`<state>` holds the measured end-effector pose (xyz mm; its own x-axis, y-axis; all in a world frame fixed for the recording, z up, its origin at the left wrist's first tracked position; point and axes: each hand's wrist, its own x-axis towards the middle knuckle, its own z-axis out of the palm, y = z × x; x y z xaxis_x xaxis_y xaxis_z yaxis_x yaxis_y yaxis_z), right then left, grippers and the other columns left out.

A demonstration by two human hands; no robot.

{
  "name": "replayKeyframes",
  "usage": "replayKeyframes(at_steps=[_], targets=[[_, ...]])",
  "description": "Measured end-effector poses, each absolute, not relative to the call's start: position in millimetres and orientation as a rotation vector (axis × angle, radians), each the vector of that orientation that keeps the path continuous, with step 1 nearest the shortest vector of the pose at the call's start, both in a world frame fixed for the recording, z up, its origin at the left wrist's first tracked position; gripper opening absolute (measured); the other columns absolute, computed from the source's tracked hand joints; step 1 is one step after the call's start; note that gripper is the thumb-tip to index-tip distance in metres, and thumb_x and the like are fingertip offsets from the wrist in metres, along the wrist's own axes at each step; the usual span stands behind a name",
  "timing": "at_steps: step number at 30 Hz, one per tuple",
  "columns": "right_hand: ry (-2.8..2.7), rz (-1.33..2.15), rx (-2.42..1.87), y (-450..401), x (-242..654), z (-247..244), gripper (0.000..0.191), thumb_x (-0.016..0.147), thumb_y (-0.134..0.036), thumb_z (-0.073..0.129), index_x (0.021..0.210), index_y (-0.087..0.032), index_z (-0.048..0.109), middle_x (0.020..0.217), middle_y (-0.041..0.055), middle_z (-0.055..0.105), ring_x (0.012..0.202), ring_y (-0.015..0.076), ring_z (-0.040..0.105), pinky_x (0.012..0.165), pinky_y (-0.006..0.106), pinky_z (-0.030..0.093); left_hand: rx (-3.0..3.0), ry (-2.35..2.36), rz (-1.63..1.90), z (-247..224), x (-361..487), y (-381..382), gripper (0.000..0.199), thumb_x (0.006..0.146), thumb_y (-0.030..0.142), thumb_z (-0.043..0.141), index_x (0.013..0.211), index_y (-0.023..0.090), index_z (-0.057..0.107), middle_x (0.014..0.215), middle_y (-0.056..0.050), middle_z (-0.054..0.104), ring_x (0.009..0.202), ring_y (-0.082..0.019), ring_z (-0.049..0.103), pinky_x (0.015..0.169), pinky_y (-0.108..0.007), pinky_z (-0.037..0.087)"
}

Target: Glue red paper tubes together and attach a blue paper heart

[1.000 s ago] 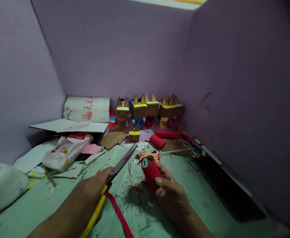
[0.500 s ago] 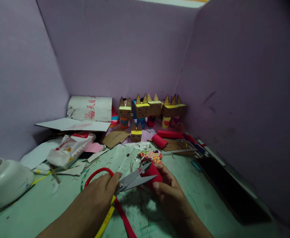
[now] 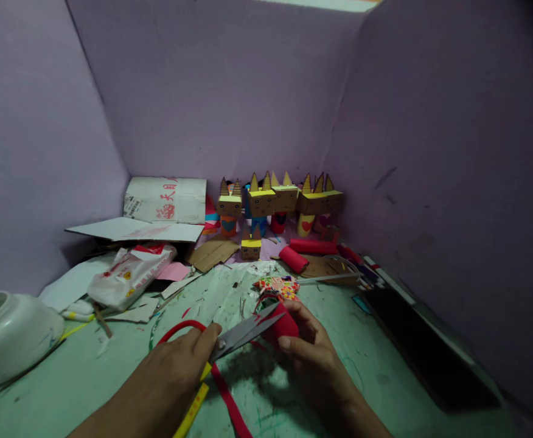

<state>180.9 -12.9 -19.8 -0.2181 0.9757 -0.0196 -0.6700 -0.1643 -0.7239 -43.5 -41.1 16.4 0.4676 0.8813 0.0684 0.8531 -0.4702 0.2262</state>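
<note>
Left fingers point(image 3: 212, 339) grip the scissors point(image 3: 236, 337), blades slightly parted and pointing toward the right hand. Right fingers point(image 3: 300, 328) grasp the red tube point(image 3: 286, 323), beside the blade tips. Beyond the fingers: patterned paper point(image 3: 276, 286); farther, cardboard figures point(image 3: 261, 204).

My left hand point(image 3: 175, 368) is closed in a grip, back of the hand upward, its forearm slanting in from the lower left. My right hand point(image 3: 310, 340) has curled fingers and the thumb laid across in a pinch, its wrist bent and the forearm running down to the lower right.
</note>
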Motion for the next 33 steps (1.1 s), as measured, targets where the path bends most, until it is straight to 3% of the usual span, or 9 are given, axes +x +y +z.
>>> replayKeyframes(at_steps=[8, 17, 27, 33], targets=[[-0.763, 1.572, -0.669, -13, 180, -20, 0.038, 0.052, -0.019, 0.082, 0.085, -0.022, 0.064, 0.078, 0.0, 0.067, 0.067, 0.015, 0.059, 0.06, 0.026, 0.051, 2.518, 1.535, 0.204, 17, -45, -42, 0.046, 0.078, 0.009, 0.042, 0.121, 0.023, 0.051, 0.097, -0.007, 0.07, 0.082, -0.021, 0.067, 0.075, -0.031, 0.053], [-0.896, 1.407, -0.734, -9, 181, -26, 0.034, 0.051, -0.018, 0.08, 0.081, -0.022, 0.064, 0.075, -0.0013, 0.065, 0.067, 0.0143, 0.057, 0.058, 0.022, 0.046, 2.62, 1.521, 0.241, 16, -51, -42, 0.049, 0.076, 0.007, 0.044, 0.123, 0.02, 0.048, 0.096, -0.008, 0.07, 0.075, -0.021, 0.068, 0.067, -0.026, 0.053], [-1.005, 1.319, -0.818, -9, 182, -23, 0.032, 0.053, -0.019, 0.078, 0.08, -0.022, 0.061, 0.075, -0.0014, 0.063, 0.066, 0.0158, 0.057, 0.057, 0.024, 0.045, 2.475, 1.454, 0.243, 22, -49, -47, 0.039, 0.084, 0.014, 0.038, 0.12, 0.023, 0.051, 0.092, -0.008, 0.071, 0.08, -0.022, 0.067, 0.072, -0.032, 0.054], [-1.099, 1.177, -0.892, -11, 181, -20, 0.03, 0.053, -0.012, 0.072, 0.079, -0.023, 0.061, 0.077, -0.001, 0.063, 0.071, 0.0174, 0.058, 0.063, 0.026, 0.046, 2.416, 1.504, 0.219, 26, -49, -48, 0.041, 0.082, 0.012, 0.039, 0.118, 0.024, 0.054, 0.093, -0.007, 0.071, 0.082, -0.022, 0.067, 0.075, -0.033, 0.054]])
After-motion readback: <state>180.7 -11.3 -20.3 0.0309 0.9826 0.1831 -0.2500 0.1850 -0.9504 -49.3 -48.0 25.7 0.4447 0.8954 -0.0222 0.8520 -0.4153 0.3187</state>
